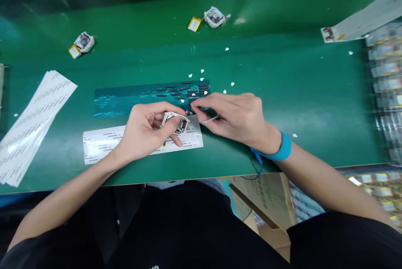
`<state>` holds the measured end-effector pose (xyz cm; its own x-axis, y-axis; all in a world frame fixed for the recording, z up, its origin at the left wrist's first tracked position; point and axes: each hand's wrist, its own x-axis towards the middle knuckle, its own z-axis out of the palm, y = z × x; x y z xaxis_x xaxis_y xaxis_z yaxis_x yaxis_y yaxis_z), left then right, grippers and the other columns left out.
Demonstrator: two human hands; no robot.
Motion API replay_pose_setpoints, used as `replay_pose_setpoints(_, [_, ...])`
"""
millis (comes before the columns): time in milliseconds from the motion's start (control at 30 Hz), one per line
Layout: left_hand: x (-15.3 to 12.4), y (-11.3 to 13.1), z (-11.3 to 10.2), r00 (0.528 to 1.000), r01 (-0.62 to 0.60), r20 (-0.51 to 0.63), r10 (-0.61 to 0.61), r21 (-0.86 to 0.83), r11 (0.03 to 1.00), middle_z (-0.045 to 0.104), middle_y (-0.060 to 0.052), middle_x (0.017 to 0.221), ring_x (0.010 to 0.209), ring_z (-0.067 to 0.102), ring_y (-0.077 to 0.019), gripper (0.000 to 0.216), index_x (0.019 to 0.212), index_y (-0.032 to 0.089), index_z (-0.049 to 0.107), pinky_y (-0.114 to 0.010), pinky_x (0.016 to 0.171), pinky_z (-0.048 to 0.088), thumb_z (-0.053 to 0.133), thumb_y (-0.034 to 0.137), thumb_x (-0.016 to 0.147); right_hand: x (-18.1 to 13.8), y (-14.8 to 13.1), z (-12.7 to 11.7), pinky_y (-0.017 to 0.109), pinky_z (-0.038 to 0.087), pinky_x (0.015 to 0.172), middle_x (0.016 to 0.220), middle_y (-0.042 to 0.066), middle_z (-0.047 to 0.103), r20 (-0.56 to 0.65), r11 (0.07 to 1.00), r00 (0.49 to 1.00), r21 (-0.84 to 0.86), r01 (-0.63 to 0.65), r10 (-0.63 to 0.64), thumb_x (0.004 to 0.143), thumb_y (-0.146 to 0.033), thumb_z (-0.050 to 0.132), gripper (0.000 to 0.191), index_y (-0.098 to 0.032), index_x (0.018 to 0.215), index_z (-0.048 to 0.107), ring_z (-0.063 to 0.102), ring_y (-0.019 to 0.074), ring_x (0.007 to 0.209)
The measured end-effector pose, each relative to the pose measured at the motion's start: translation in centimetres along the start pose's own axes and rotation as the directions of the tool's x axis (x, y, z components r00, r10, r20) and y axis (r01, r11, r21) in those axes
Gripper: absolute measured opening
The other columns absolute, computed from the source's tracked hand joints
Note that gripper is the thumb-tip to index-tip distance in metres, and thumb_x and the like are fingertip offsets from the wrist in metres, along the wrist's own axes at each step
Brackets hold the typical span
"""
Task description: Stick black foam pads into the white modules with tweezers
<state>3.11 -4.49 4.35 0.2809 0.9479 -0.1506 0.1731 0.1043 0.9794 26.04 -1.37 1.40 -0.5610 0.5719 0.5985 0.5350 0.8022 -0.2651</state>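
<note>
My left hand [150,128] grips a small white device housing [181,124] with a bare circuit board showing inside. Its thumb lies across the front, and part of the housing is hidden by fingers. Just to the right, my right hand [238,116] is closed in a pinch, with a thin metal tool [211,119] sticking out between the fingers; its kind cannot be made out. The pinched fingertips are close to the housing's right edge. Beneath the hands lie a printed white strip [103,141] and a teal film sheet [125,100] bearing several dark narrow pieces.
Two open white housings, one at centre [215,17] and one at left [84,42], lie beyond, with yellow-edged battery packs. Small white bits dot the green table [298,93]. Printed strips [34,122] lie left. Stacked trays [387,84] stand right; a cardboard box [266,197] is below.
</note>
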Motion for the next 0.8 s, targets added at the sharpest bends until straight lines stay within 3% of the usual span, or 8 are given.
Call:
replay_pose_setpoints(67, [0.2, 0.2, -0.2, 1.000, 0.020, -0.016, -0.020, 0.004, 1.000, 0.074, 0.001, 0.065, 0.049, 0.076, -0.0217, 0.006, 0.089, 0.017, 0.076, -0.021, 0.037, 0.043, 0.072, 0.022, 0.089, 0.0, 0.9, -0.2, 0.026, 0.051, 0.057, 0.086, 0.000, 0.082, -0.012, 0.991, 0.998, -0.117, -0.069, 0.068, 0.101, -0.016, 0.060, 0.014, -0.019, 0.100, 0.073, 0.073, 0.0133, 0.067])
replay_pose_setpoints(167, [0.2, 0.5, -0.4, 0.999, 0.044, -0.025, -0.045, -0.005, 0.999, 0.080, -0.002, 0.076, 0.051, 0.077, -0.0214, 0.008, 0.091, 0.017, 0.074, -0.024, 0.042, 0.050, 0.072, 0.025, 0.089, 0.1, 1.7, -0.6, 0.030, 0.051, 0.059, 0.097, 0.005, 0.084, -0.022, 0.951, 0.986, -0.262, -0.164, 0.164, 0.101, -0.016, 0.058, 0.021, -0.019, 0.113, 0.075, 0.075, 0.0174, 0.072])
replay_pose_setpoints(233, [0.1, 0.7, -0.3, 0.997, 0.073, -0.013, -0.073, -0.013, 0.997, 0.077, 0.000, 0.070, 0.052, 0.077, -0.0216, 0.007, 0.092, 0.018, 0.070, -0.023, 0.040, 0.045, 0.072, 0.024, 0.088, 0.1, 1.5, -0.8, 0.028, 0.051, 0.060, 0.105, 0.003, 0.084, 0.014, 0.957, 0.992, -0.266, -0.114, 0.122, 0.105, -0.020, 0.060, 0.022, -0.021, 0.122, 0.074, 0.077, 0.0165, 0.080])
replay_pose_setpoints(300, [0.0, 0.7, -0.2, 0.995, 0.100, -0.001, -0.100, -0.024, 0.995, 0.069, 0.004, 0.058, 0.051, 0.077, -0.0215, 0.007, 0.091, 0.019, 0.065, -0.020, 0.037, 0.038, 0.071, 0.021, 0.087, 0.0, 0.8, -0.9, 0.025, 0.047, 0.055, 0.108, 0.001, 0.084, 0.063, 0.981, 0.998, -0.193, 0.012, 0.000, 0.107, -0.023, 0.063, 0.021, -0.022, 0.125, 0.073, 0.077, 0.0133, 0.083])
replay_pose_setpoints(400, [-0.1, 0.3, 0.0, 0.995, 0.097, 0.015, -0.097, -0.034, 0.995, 0.061, 0.007, 0.049, 0.049, 0.076, -0.0215, 0.012, 0.090, 0.021, 0.059, -0.019, 0.036, 0.034, 0.070, 0.017, 0.085, -0.2, -0.2, -0.9, 0.025, 0.038, 0.048, 0.107, 0.001, 0.083, 0.163, 0.979, 0.977, -0.121, 0.161, -0.141, 0.109, -0.013, 0.055, 0.025, -0.019, 0.124, 0.074, 0.075, 0.0101, 0.078])
replay_pose_setpoints(467, [-0.1, -0.2, 0.1, 0.999, 0.047, 0.017, -0.047, -0.042, 0.998, 0.061, 0.007, 0.048, 0.049, 0.076, -0.0225, 0.014, 0.090, 0.022, 0.057, -0.019, 0.034, 0.034, 0.069, 0.017, 0.085, -0.3, -0.5, -1.0, 0.025, 0.039, 0.048, 0.108, 0.003, 0.083, 0.210, 0.971, 0.961, -0.116, 0.207, -0.180, 0.107, -0.005, 0.047, 0.033, -0.016, 0.122, 0.074, 0.074, 0.0107, 0.075])
replay_pose_setpoints(633, [-0.1, -1.1, 0.6, 0.997, -0.047, -0.064, 0.048, 0.021, 0.999, 0.068, 0.007, 0.056, 0.050, 0.076, -0.0205, 0.018, 0.092, 0.025, 0.055, -0.022, 0.038, 0.049, 0.069, 0.017, 0.085, -0.3, -1.0, -1.0, 0.025, 0.050, 0.050, 0.120, 0.005, 0.083, 0.208, 0.974, 0.965, -0.126, 0.188, -0.159, 0.103, -0.001, 0.045, 0.037, -0.014, 0.126, 0.071, 0.081, 0.0146, 0.087])
replay_pose_setpoints(800, [-0.3, -1.1, 1.2, 0.983, -0.125, -0.121, 0.137, 0.099, 0.987, 0.070, 0.007, 0.060, 0.045, 0.068, -0.0133, 0.018, 0.091, 0.026, 0.053, -0.021, 0.041, 0.053, 0.067, 0.018, 0.086, -0.5, -2.1, 0.3, 0.025, 0.061, 0.058, 0.128, 0.012, 0.080, 0.093, 0.983, 0.986, -0.107, 0.151, -0.141, 0.101, 0.003, 0.046, 0.035, -0.006, 0.124, 0.071, 0.083, 0.0184, 0.100])
